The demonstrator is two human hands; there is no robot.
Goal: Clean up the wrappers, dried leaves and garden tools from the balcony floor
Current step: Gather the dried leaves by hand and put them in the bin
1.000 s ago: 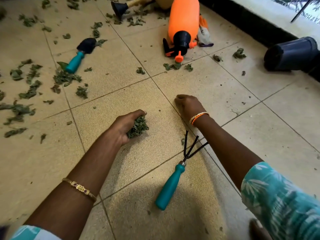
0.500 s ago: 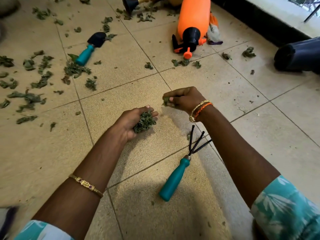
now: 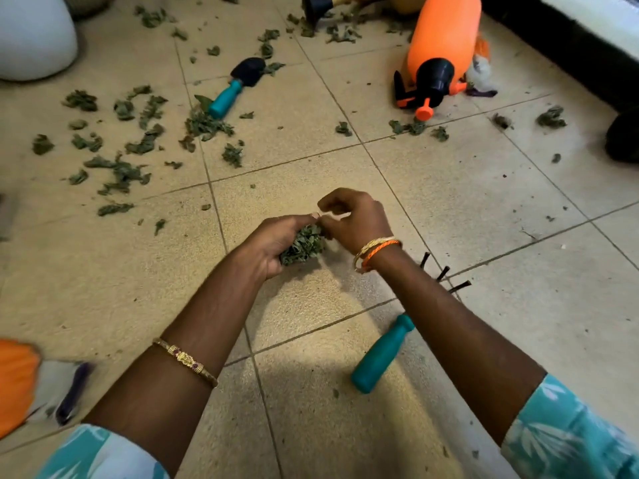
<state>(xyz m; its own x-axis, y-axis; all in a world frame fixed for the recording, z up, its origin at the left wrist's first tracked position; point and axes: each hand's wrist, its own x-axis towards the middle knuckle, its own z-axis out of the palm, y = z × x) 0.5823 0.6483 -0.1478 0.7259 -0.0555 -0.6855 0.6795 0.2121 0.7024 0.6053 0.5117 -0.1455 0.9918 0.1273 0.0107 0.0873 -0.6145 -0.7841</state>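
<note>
Two hands meet over the floor: my left hand (image 3: 276, 242) cups the leaf wad (image 3: 303, 245), my right hand (image 3: 352, 219) pinches at its top, and the loose leaves (image 3: 207, 124) lie ahead-left, nearer my left.

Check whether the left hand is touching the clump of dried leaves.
Touching. The head view shows the left hand cupped around the clump of dried leaves, its fingers curled over the top.
</note>
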